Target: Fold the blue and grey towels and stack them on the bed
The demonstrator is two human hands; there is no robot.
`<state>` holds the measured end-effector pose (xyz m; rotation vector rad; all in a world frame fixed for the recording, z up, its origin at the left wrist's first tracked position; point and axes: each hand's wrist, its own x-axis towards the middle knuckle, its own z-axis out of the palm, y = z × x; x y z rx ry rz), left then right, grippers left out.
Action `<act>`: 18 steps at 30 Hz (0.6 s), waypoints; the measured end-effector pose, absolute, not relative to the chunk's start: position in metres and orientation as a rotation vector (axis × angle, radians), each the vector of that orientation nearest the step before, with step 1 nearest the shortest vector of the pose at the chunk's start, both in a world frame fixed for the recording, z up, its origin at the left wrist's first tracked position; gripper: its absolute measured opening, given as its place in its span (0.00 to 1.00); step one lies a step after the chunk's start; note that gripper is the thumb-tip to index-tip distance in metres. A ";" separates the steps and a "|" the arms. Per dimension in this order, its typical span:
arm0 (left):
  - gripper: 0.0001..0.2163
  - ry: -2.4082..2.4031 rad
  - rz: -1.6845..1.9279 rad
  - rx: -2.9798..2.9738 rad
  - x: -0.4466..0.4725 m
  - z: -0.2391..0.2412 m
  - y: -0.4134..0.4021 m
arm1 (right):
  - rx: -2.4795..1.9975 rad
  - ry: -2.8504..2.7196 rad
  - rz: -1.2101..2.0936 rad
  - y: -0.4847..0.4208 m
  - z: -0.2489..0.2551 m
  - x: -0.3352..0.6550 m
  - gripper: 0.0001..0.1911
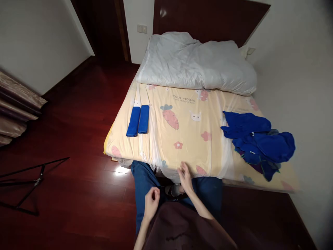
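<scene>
Two bare hands, the left hand and the right hand, are low by the near edge of the bed, and both look empty. The right one has its fingers a bit apart; the left one is curled, and I cannot tell if its thumb and fingertips touch. Near the left edge of the bed, two folded blue cloths lie flat, side by side, so that part looks done. Close to the right edge, one messy blue pile looks not yet folded; I cannot count the pieces in it. At the far edge lies one puffy pale quilt, in front of one dark headboard.
</scene>
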<state>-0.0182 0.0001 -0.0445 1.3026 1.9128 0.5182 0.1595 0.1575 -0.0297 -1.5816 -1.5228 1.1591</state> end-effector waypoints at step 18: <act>0.22 2.019 0.152 2.207 -0.152 0.018 0.302 | -1.666 -1.716 0.402 0.075 -0.074 0.351 0.13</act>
